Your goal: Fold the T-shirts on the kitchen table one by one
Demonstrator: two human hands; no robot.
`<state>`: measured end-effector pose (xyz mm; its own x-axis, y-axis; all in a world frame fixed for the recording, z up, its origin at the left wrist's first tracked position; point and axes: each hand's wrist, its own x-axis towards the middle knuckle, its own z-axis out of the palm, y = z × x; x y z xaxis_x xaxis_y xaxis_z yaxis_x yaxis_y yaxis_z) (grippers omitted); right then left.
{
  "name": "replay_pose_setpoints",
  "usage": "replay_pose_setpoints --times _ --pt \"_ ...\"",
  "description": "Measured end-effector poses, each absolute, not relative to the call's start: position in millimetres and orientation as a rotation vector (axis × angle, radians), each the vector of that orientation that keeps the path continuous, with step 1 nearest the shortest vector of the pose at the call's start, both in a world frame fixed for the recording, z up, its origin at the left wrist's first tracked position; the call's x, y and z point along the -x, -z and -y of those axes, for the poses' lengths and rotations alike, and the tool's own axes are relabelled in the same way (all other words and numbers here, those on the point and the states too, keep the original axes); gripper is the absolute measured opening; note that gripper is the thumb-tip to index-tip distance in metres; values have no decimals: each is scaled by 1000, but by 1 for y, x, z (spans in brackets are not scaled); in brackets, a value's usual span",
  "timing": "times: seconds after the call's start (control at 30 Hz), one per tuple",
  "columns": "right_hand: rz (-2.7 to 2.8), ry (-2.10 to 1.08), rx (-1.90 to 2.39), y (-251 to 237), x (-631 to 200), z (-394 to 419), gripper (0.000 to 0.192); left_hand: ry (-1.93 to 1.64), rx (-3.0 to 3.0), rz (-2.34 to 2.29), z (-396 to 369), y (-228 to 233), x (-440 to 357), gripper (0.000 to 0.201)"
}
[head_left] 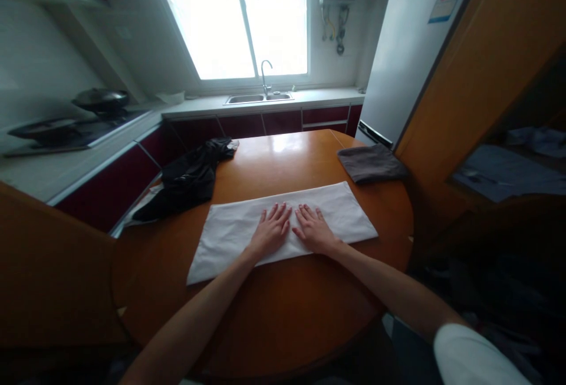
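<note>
A white cloth (230, 237), folded into a long rectangle, lies flat across the near half of the round wooden table (283, 308). My left hand (272, 229) rests palm down on its middle, fingers stretched out. Close beside it, my right hand (315, 229) also lies flat on the cloth with its fingers spread. Neither hand grips anything. The cloth's left end reaches nearer to me than its right end, and slight wrinkles show on its surface.
Black clothing (190, 175) is heaped at the table's left edge. A folded dark grey cloth (372, 163) lies at the right. Beyond the table are a counter with a sink (247, 99), a stove with pans (101, 99) at left, and a fridge (402, 55) at right.
</note>
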<state>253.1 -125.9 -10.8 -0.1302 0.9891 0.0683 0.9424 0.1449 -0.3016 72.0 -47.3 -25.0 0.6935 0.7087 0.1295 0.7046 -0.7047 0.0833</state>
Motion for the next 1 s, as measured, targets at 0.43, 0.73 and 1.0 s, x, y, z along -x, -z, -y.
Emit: replay_pose_setpoints --times 0.43,0.73,1.0 --pt "1529 48 2373 16 -360 99 65 -206 -2791 -1190 52 17 -72 53" --pt "1914 1 2182 37 -301 95 59 -302 -2720 -1197 54 14 -69 55" --pt "1932 39 2193 48 -310 91 61 -245 -2568 -1591 20 14 -22 56"
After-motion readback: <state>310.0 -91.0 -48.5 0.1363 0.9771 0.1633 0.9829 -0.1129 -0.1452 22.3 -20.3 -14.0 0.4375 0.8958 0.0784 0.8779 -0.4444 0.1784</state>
